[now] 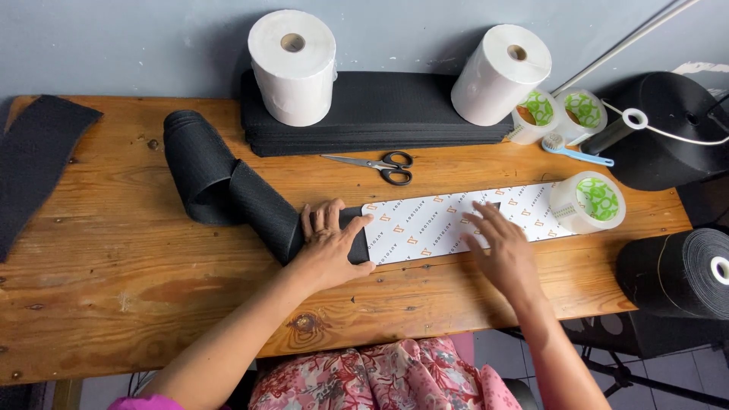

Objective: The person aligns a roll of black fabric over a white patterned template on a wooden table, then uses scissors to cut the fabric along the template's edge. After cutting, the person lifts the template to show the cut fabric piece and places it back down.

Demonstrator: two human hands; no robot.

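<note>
Far left edge: a flat black strip point(34, 163) is lying on the table point(114, 288), running off the frame.

Left of centre: a black band point(228, 186) is sitting partly rolled, its loose end running right toward frame centre.

Left hand point(330, 243) is pressing down flat on that end of the band, right where it meets the white sheet point(448, 224). Fingers spread, palm down, nothing clenched.

Upper centre: a white roll point(292, 68) is standing on a black stack point(380, 110) against the wall. Scissors point(376, 165) are lying closed just below the stack, above the sheet.

Centre to right: the sheet, white with small orange marks, is lying flat, tilted slightly up to the right.

Right hand point(505, 247) is resting open on the sheet's middle, fingers splayed, gripping nothing.

Upper right: a second white roll point(501, 72) is leaning on the stack, with two tape rolls point(558, 114) beside it and a blue brush point(573, 150) below them.

Right: a third tape roll point(588, 201) is sitting on the sheet's right end. Big black spools point(680, 269) are sitting at the right edge.
</note>
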